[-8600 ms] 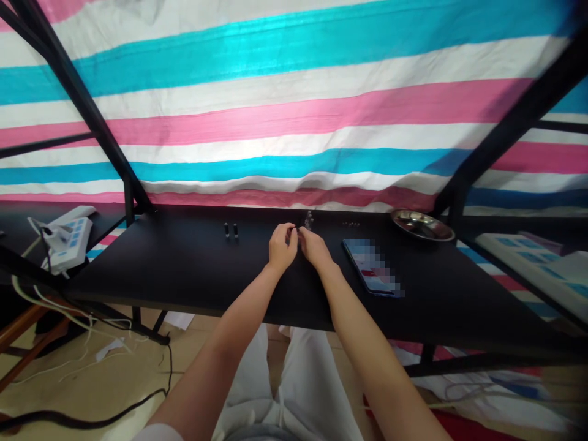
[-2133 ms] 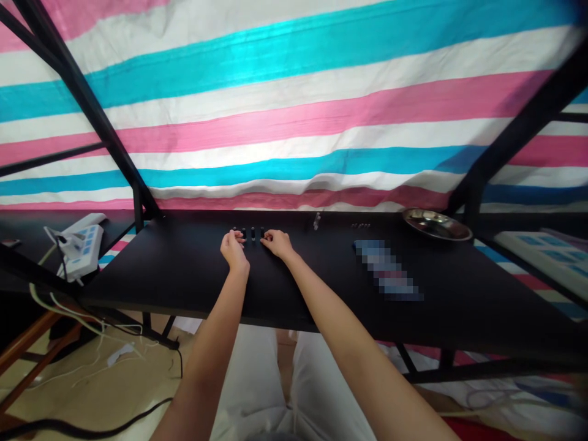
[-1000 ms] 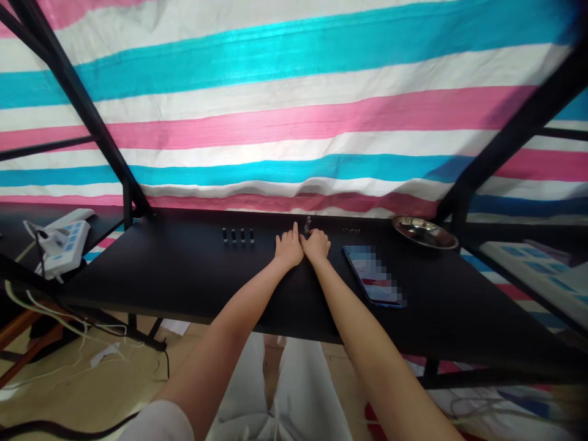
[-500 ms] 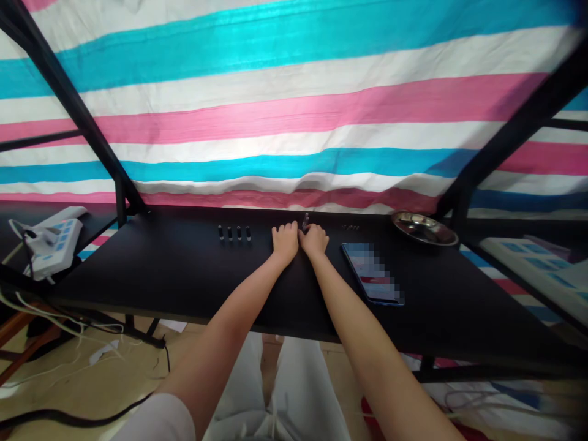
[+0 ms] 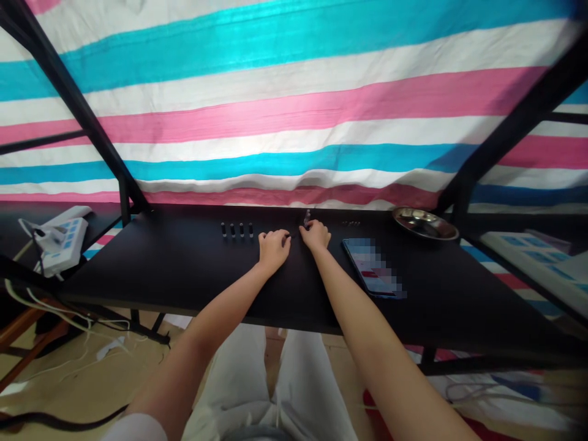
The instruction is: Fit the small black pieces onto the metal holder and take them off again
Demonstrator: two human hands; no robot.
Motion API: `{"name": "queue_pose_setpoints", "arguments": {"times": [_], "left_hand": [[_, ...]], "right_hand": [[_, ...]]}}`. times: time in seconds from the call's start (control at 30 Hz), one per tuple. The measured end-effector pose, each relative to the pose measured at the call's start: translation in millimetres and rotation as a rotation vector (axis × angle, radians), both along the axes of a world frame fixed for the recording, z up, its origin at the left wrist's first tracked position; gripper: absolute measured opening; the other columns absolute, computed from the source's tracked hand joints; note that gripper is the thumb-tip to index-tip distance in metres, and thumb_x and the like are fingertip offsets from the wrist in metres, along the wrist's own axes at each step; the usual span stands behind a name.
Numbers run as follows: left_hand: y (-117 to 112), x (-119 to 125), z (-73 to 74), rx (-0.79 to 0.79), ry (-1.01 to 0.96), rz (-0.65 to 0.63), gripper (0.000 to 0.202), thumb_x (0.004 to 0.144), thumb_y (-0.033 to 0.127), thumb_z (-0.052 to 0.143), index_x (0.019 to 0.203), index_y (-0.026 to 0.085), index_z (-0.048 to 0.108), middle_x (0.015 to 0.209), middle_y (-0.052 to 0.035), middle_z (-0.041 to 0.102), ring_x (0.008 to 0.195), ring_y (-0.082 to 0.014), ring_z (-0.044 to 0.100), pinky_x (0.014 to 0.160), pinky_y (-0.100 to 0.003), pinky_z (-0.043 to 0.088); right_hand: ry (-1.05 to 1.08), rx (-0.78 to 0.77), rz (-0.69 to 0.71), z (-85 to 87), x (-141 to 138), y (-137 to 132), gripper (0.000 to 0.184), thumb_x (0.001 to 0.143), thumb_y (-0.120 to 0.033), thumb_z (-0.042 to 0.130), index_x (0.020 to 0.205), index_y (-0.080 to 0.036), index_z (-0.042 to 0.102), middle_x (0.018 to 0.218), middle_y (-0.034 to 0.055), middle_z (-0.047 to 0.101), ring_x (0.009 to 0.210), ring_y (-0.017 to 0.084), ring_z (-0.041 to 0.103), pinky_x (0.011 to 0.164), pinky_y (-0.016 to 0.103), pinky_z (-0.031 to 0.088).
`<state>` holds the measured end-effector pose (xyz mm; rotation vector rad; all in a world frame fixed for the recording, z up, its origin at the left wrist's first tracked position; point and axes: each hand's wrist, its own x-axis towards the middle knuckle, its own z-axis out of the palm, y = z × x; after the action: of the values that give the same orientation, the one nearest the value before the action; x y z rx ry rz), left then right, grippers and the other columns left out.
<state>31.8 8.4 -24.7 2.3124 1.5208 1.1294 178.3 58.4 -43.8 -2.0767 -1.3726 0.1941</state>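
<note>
My left hand (image 5: 274, 249) is over the middle of the black table, its fingers curled together. Something small and dark seems to show at its fingertips, too small to name. Close by on the right, my right hand (image 5: 316, 236) is closed around a small shiny, silvery piece (image 5: 307, 217) that sticks up past the fingers. A gap separates the two hands. Left of my left hand, several short black cylinders (image 5: 241, 230) with pale ends stand in a row. Several tiny pieces (image 5: 351, 223) lie in a line to the right of my right hand.
A phone (image 5: 367, 266) lies on the black table (image 5: 160, 263), right of my right forearm. Farther right at the back is a round metal dish (image 5: 425, 224). Black frame posts (image 5: 98, 135) rise at both sides, before a striped sheet (image 5: 275, 116). A power strip (image 5: 64, 245) sits at left.
My left hand has drawn away from my right hand, to the left and slightly nearer me. My right hand stays almost in place with the silvery piece.
</note>
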Motion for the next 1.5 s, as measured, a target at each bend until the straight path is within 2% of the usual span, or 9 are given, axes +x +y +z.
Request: {"name": "queue_pose_setpoints", "arguments": {"times": [0.13,0.3,0.63,0.73,0.9,1.0,1.5], "left_hand": [[-14,-19,2.2,-0.019,-0.101,0.043,0.012,0.079,0.024,0.054,0.089,0.021,0.06,0.073,0.0007,0.066,0.074,-0.0164,0.058,0.084,-0.036,0.031],[-17,-25,9.5,-0.021,-0.209,0.075,0.01,0.078,0.022,0.055,0.087,0.02,0.06,0.074,0.0004,0.067,0.072,-0.0146,0.059,0.085,-0.036,0.033],[-17,-28,14.9,0.015,-0.171,0.083,0.013,0.081,0.024,0.055,0.092,0.021,0.06,0.077,0.0016,0.067,0.079,-0.0134,0.059,0.088,-0.034,0.029],[-18,-28,15.3,0.029,-0.163,0.079,0.013,0.081,0.025,0.055,0.092,0.021,0.061,0.077,0.0019,0.067,0.079,-0.0131,0.059,0.088,-0.033,0.028],[-17,-29,15.4,0.031,-0.151,0.083,0.014,0.081,0.027,0.055,0.093,0.021,0.061,0.077,0.0016,0.068,0.079,-0.0133,0.059,0.088,-0.033,0.028],[-16,-29,15.0,0.027,-0.145,0.09,0.015,0.082,0.028,0.055,0.093,0.021,0.061,0.078,0.0015,0.068,0.08,-0.0136,0.059,0.087,-0.033,0.028],[-13,-30,12.2,0.0,-0.161,0.088,0.014,0.081,0.028,0.057,0.092,0.021,0.062,0.077,0.0014,0.069,0.079,-0.0141,0.059,0.087,-0.034,0.028]], "right_hand": [[0.008,-0.016,-0.004,1.1,0,0,0.027,0.076,-0.036,0.054,0.097,-0.019,0.06,0.101,0.0105,0.06,0.097,0.027,0.051,0.08,0.039,0.035],[0.0,-0.009,-0.006,0.9,0,0,0.026,0.076,-0.035,0.054,0.096,-0.019,0.061,0.098,0.0098,0.06,0.094,0.026,0.052,0.079,0.038,0.035],[-0.078,-0.007,0.033,0.5,0,-6,0.021,0.08,-0.033,0.051,0.091,-0.024,0.066,0.091,0.0069,0.062,0.088,0.023,0.053,0.073,0.033,0.035],[-0.126,0.01,0.112,0.4,-2,-12,0.02,0.081,-0.031,0.051,0.091,-0.023,0.066,0.087,0.0055,0.063,0.083,0.021,0.054,0.069,0.031,0.034],[-0.253,0.135,0.422,1.3,-7,-20,0.021,0.083,-0.028,0.05,0.095,-0.021,0.066,0.081,0.0047,0.064,0.08,0.019,0.054,0.067,0.028,0.031],[-0.322,0.2,0.526,3.2,-11,-24,0.021,0.085,-0.028,0.048,0.093,-0.021,0.066,0.082,0.0051,0.065,0.08,0.019,0.054,0.067,0.029,0.03],[-0.413,0.287,0.589,8.3,-16,-30,0.023,0.087,-0.026,0.044,0.092,-0.017,0.065,0.08,0.0069,0.065,0.077,0.018,0.052,0.066,0.029,0.026]]}}
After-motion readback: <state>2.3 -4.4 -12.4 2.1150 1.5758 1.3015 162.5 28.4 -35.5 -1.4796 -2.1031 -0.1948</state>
